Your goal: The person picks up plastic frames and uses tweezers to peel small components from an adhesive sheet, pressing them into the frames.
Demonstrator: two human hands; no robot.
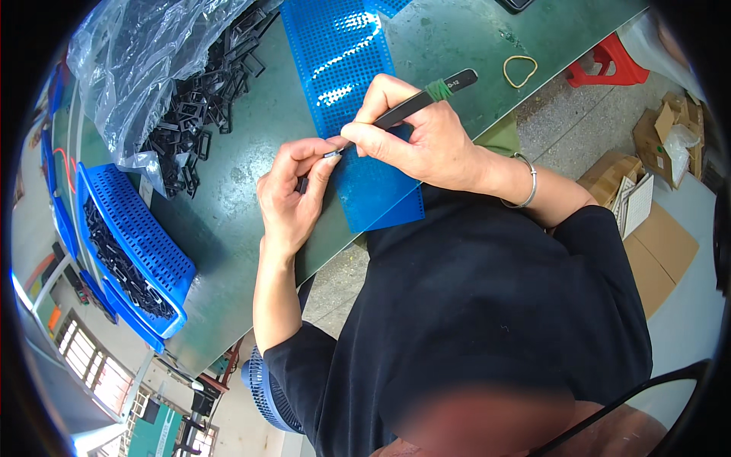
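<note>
Small component (333, 154) sits pinched between thumb and forefinger at the tips of your left hand (292, 192), while your right hand (428, 143) grasps black tweezers (403, 110), their points beside it, above a perforated blue sheet (343, 65).

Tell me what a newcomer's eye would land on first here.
Probably the bright blue perforated sheet across the green table, where the right hand holds dark tweezers to a small piece in the left hand's fingers. Next, perhaps, the blue basket of small dark parts at left, near loose black frames beside a clear plastic bag.
</note>
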